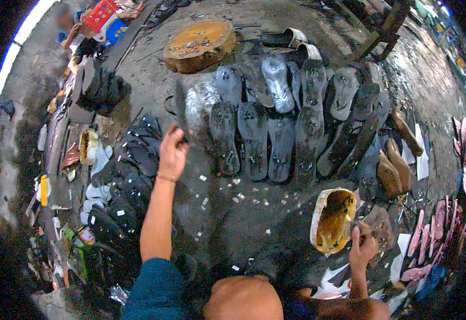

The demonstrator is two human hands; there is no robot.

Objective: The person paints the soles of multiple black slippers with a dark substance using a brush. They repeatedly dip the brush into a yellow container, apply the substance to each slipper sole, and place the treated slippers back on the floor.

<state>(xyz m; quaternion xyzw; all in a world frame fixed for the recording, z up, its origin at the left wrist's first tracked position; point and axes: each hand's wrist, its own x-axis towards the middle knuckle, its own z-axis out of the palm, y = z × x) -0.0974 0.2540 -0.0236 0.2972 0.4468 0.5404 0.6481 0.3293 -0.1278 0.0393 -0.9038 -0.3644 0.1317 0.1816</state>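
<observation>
My left hand (173, 154) reaches forward over the floor, its fingers curled together. Just beyond the fingertips are a dark narrow strip (179, 98) and a thin black loop; I cannot tell whether the hand grips them. At the lower right, my right hand (363, 246) is closed at the rim of a cut-open pale container (319, 213), stained inside with yellow-brown residue like glue. What its fingers hold is hidden. Several dark shoe soles (253, 141) lie in rows ahead, between and beyond my hands. A pair of brown soles (393, 173) rests beyond my right hand.
A round wooden block (198, 45) with small bits on top stands at the far side. Black straps (137, 149) are heaped at left, near stacked dark soles (102, 85). Pink offcuts (417, 240) lie at right. Small white scraps dot the floor. Another person (75, 34) is at far left.
</observation>
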